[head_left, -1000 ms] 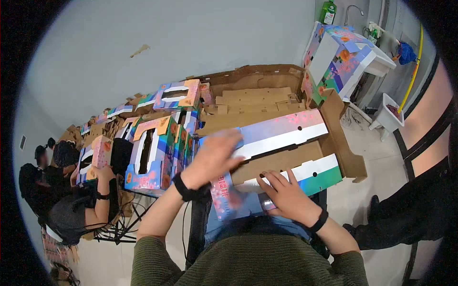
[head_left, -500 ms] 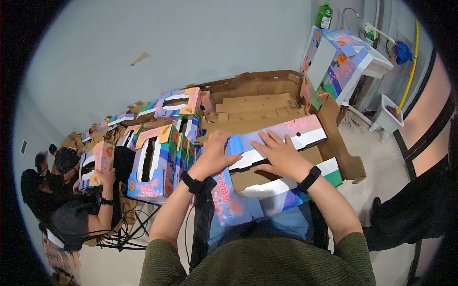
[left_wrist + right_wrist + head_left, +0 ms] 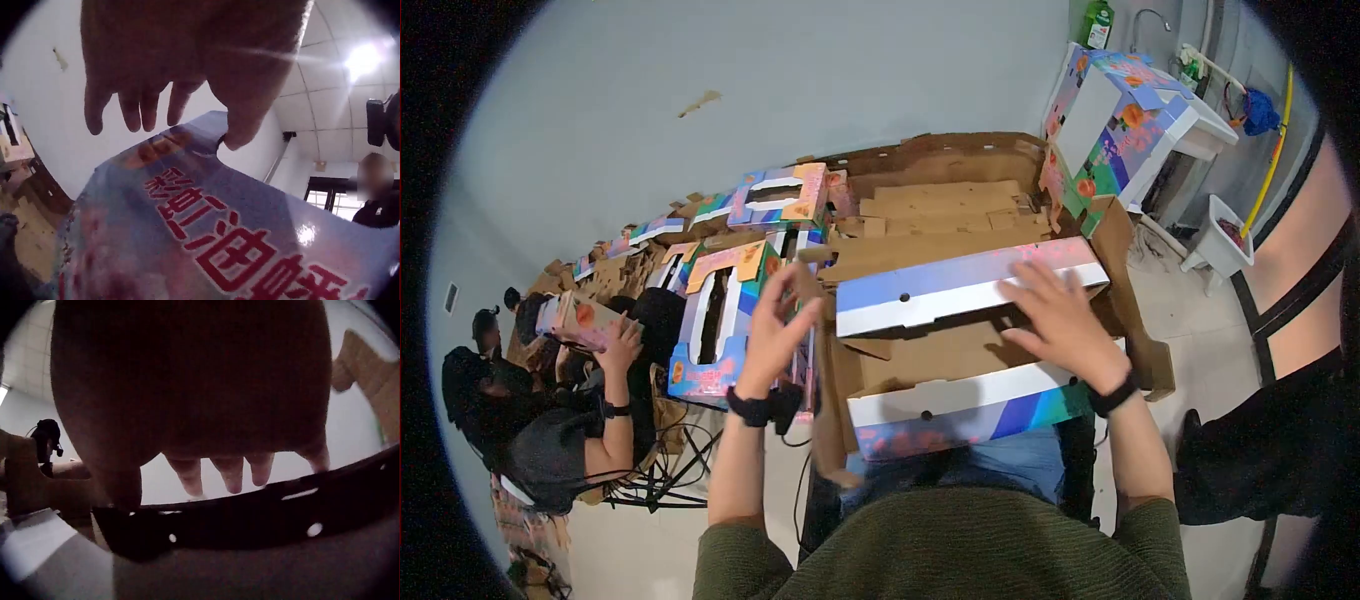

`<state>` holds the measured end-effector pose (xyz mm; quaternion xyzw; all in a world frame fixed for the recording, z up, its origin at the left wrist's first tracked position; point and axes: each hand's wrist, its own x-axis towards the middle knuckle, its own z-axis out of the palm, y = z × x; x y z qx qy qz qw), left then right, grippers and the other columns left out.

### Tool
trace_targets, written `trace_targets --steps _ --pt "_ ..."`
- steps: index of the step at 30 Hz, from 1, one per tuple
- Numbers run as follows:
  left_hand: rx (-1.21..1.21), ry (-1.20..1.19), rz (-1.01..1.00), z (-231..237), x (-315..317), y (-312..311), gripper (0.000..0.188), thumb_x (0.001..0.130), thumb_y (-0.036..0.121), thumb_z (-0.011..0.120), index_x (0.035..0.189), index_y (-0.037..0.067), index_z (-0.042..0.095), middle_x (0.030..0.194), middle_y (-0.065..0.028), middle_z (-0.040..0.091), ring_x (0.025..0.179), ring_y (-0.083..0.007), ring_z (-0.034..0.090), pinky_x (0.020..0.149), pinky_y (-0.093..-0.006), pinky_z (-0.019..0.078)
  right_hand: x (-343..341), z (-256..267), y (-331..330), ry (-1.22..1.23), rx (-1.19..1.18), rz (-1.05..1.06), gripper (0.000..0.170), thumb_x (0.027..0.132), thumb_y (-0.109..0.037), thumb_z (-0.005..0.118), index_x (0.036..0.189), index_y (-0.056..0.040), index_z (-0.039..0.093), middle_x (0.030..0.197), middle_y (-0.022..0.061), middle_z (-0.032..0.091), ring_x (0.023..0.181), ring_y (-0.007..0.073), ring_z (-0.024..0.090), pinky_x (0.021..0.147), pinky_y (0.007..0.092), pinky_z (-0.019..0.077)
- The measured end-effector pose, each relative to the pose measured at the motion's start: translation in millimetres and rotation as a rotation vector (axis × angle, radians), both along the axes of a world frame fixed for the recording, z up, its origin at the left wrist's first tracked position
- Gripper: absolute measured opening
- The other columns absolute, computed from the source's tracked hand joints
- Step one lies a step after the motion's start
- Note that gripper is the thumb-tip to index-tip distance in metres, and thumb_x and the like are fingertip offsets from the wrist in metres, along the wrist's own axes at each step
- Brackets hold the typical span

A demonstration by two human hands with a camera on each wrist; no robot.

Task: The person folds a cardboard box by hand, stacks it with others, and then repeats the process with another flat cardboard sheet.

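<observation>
A partly folded printed carton lies in front of me, its far side flap (image 3: 960,288) and near side flap (image 3: 970,410) showing white and coloured faces. Its left end panel (image 3: 830,400) stands raised, brown inside facing in. In the left wrist view the printed outside (image 3: 206,231) shows large red characters. My left hand (image 3: 772,335) is at this panel, fingers spread and extended, thumb overlapping its cut edge. My right hand (image 3: 1060,320) lies over the right part of the far flap, fingers extended; the right wrist view shows the fingertips (image 3: 232,481) at the flap's edge.
Folded printed cartons (image 3: 715,320) with handle openings stand to the left, where another person (image 3: 550,440) handles a box. A large brown cardboard bin (image 3: 940,160) with flat cardboard is behind. At right are a printed carton (image 3: 1130,120), a sink (image 3: 1205,125) and a dark-clothed leg (image 3: 1260,430).
The left end panel, lying across the carton's left end earlier, has swung up. My left hand has moved left with it. The right hand has shifted right along the far flap.
</observation>
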<state>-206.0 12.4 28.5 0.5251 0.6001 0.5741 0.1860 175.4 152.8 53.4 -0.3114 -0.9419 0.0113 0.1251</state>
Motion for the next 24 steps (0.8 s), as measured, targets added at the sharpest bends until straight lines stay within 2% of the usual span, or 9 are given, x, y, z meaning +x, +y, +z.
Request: trace_targets --steps 2,3,4,8,10,11,17,19,24 --pt "-0.267 0.167 0.193 5.3 -17.3 -15.6 0.048 0.094 0.017 0.07 0.136 0.001 0.055 0.12 -0.0064 0.065 0.102 -0.013 0.061 0.09 -0.0298 0.049 39.6 11.0 -8.1 -0.017 0.112 -0.122 0.059 0.091 -0.036 0.069 0.143 -0.0144 0.052 0.154 0.0136 0.041 0.147 0.0358 0.032 0.116 0.0661 0.0228" --pt "-0.067 0.097 0.125 5.3 -15.5 -21.0 0.038 0.097 0.018 0.066 0.129 0.0 0.06 0.106 -0.0039 0.069 0.089 -0.0099 0.061 0.076 -0.0275 0.0486 60.2 10.4 -12.2 -0.002 0.15 -0.182 0.057 0.091 -0.035 0.068 0.142 -0.0142 0.053 0.153 0.014 0.043 0.147 0.035 0.032 0.117 0.0653 0.0223" --pt "-0.154 -0.002 0.157 5.4 -18.0 -27.9 0.03 0.099 0.022 0.064 0.114 -0.004 0.066 0.094 -0.0036 0.069 0.083 -0.0094 0.06 0.072 -0.0266 0.047 81.6 6.5 -16.0 0.015 0.19 -0.24 0.055 0.092 -0.035 0.067 0.141 -0.014 0.054 0.151 0.0144 0.045 0.147 0.0343 0.033 0.117 0.0645 0.0219" --pt "-0.242 0.005 0.193 -4.8 -48.1 -42.7 0.039 0.1 0.03 0.063 0.08 -0.004 0.065 0.073 -0.0016 0.064 0.066 -0.009 0.055 0.061 -0.0269 0.0427 149.0 -13.4 -13.3 -0.088 0.121 -0.422 0.048 0.096 -0.033 0.061 0.14 -0.013 0.057 0.153 0.0137 0.045 0.148 0.0328 0.031 0.12 0.0591 0.0198" --pt "-0.147 -0.06 0.181 -14.5 -55.6 -44.5 0.039 0.1 0.028 0.062 0.071 0.004 0.056 0.068 0.0016 0.056 0.061 -0.0064 0.048 0.056 -0.0253 0.0382 175.8 -25.5 -5.7 -0.086 0.021 -0.432 0.045 0.099 -0.03 0.055 0.14 -0.0122 0.057 0.156 0.0129 0.042 0.15 0.0332 0.029 0.122 0.056 0.0177" --pt "-0.146 -0.151 0.199 -17.9 -55.9 -45.2 0.036 0.101 0.027 0.062 0.073 0.006 0.054 0.068 0.0023 0.054 0.06 -0.0072 0.048 0.056 -0.0252 0.0383 183.8 -30.3 -2.2 -0.107 -0.022 -0.433 0.047 0.1 -0.026 0.049 0.145 -0.0127 0.052 0.161 0.0115 0.036 0.151 0.0331 0.026 0.122 0.0545 0.0166" --pt "-0.16 -0.514 0.147 -39.9 -72.6 -63.2 0.026 0.101 0.023 0.061 0.081 0.01 0.05 0.07 0.0019 0.049 0.063 -0.0101 0.051 0.059 -0.0256 0.0423 190.9 -68.6 6.6 -0.056 0.007 -0.466 0.061 0.095 -0.019 0.05 0.154 -0.0134 0.038 0.165 0.0101 0.028 0.152 0.0344 0.024 0.123 0.0534 0.0164" --pt "-0.173 -0.655 0.213 -49.5 -78.5 -65.0 0.025 0.101 0.022 0.061 0.082 0.012 0.049 0.073 0.0009 0.051 0.065 -0.0111 0.052 0.063 -0.027 0.0462 200.1 -83.4 14.6 -0.038 0.028 -0.445 0.063 0.094 -0.022 0.051 0.155 -0.0121 0.036 0.164 0.0108 0.029 0.151 0.0346 0.025 0.123 0.0519 0.0178" --pt "-0.202 -0.728 0.243 -74.3 -107.6 -76.0 0.018 0.103 0.019 0.057 0.086 0.012 0.053 0.077 0.0007 0.053 0.067 -0.0129 0.054 0.061 -0.0285 0.0468 211.2 -113.5 25.5 0.119 -0.08 -0.424 0.069 0.095 -0.035 0.054 0.158 -0.0156 0.032 0.164 0.0137 0.029 0.151 0.0382 0.026 0.121 0.0534 0.0214"
